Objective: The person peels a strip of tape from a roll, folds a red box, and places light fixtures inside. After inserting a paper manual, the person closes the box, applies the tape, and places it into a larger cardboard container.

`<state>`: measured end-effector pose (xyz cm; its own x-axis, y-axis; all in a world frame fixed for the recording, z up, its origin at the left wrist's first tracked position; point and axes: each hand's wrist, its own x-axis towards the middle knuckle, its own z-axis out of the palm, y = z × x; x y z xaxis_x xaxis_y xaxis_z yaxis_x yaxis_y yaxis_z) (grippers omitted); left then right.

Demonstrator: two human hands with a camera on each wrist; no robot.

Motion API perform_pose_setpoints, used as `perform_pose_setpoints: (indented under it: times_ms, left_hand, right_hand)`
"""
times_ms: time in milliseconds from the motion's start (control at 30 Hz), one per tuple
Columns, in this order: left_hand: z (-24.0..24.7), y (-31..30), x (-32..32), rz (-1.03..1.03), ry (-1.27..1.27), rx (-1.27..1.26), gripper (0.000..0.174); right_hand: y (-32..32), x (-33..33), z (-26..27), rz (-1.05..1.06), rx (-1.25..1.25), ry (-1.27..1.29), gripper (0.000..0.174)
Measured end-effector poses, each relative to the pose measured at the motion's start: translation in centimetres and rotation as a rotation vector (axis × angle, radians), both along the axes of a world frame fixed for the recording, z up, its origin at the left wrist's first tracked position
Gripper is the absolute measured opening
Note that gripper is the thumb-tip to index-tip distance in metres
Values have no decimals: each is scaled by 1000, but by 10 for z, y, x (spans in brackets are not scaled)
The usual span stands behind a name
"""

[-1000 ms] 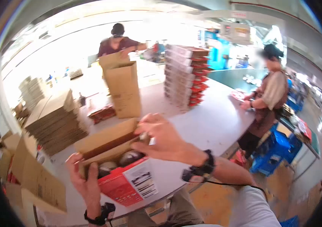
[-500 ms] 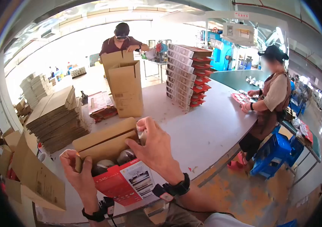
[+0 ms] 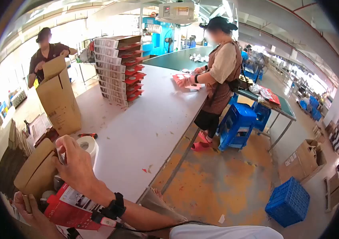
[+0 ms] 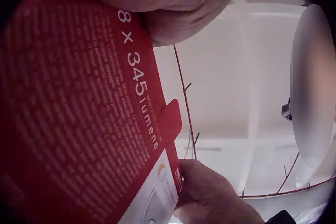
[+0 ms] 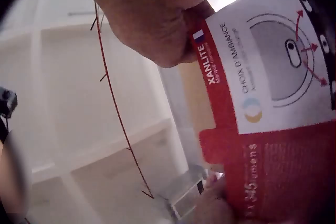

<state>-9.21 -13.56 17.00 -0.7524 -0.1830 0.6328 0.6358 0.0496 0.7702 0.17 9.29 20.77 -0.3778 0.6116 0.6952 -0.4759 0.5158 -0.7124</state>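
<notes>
A red and white printed box stands at the lower left of the head view, its brown cardboard flaps raised. Rounded dark, shiny things show inside. At the near left end, my left hand pinches a small flap between thumb and fingers. My right hand is curled at the opposite end and pinches the flap there, its fingertips partly hidden. Both wrist views show the box's printed side, with "345 lumens" lettering, and a hand at the top edge.
A white tape roll and a cutter lie beyond my right hand. Tall brown cartons and a stack of red and white trays stand on the white table. Two people work across and to the right.
The head view has turned right, so the box and hands now appear further left and lower. Both hands stay at the box's two ends; the tape roll has come into view.
</notes>
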Motion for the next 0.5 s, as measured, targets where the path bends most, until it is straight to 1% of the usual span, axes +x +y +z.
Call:
perform_pose_setpoints:
  times_ms: [33, 133, 200, 267, 300, 333, 367, 400, 433, 467, 500]
  left_hand:
    - [0, 0, 6, 9, -1, -27, 41]
    - [-2, -9, -3, -60, 17, 5, 42]
    - [11, -16, 5, -32, -122, -159, 43]
    - [19, -12, 7, 69, -84, -264, 39]
    - [12, -14, 6, 177, 6, -326, 35]
    - [15, -14, 12, 284, 58, -479, 29]
    - [15, -10, 18, 311, 96, -444, 26]
    - [22, 1, 31, 338, 134, -409, 23]
    - [29, 13, 44, 366, 173, -376, 20]
    - [35, 24, 54, 347, 155, -325, 23]
    - [47, 32, 64, 359, 167, -344, 24]
  right_hand:
    - [-1, 2, -2, 22, -28, 1, 34]
    - [2, -2, -9, 17, 26, 41, 30]
    - [-4, -1, -14, -90, 80, 77, 28]
    - [0, -5, -13, -138, 170, 180, 25]
    - [-4, -6, -20, -112, 192, 256, 24]
    - [-5, -3, -21, -110, 234, 210, 23]
    - [-1, -2, -23, -95, 266, 165, 23]
    - [0, -3, -28, -7, 258, 100, 19]
    - [5, 3, -21, -50, 303, 124, 19]
    - [10, 6, -14, -20, 304, 158, 20]
    - [6, 7, -13, -1, 298, 137, 21]
